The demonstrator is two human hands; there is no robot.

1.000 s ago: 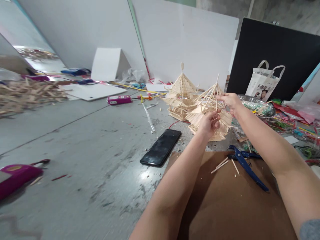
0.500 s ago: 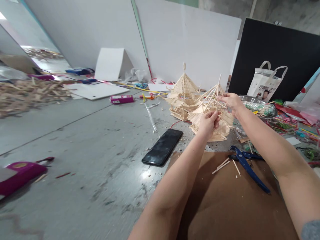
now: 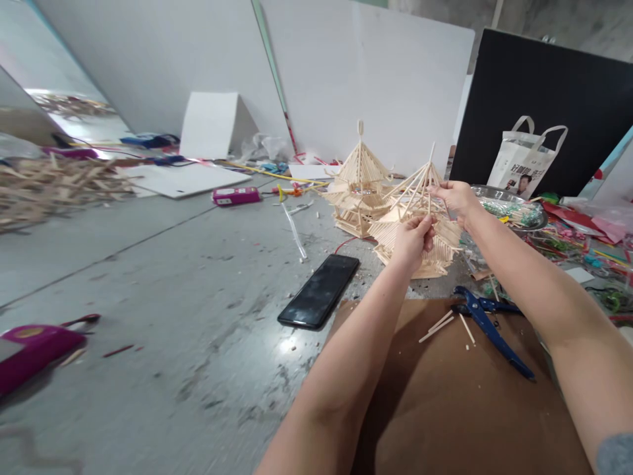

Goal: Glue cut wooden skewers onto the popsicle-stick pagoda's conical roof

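- Beyond the phone (image 3: 319, 291), to its right, stands our model (image 3: 445, 247).
- There, our left hand (image 3: 414, 242) and right hand (image 3: 455, 200) look clamped on one upright stick (image 3: 429, 206).
- We seem to be setting that stick; the next move calls for holding it steady.

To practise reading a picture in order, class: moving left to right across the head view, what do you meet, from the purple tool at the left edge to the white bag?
Purple tool, folded white board, phone, left hand, right hand, white bag.
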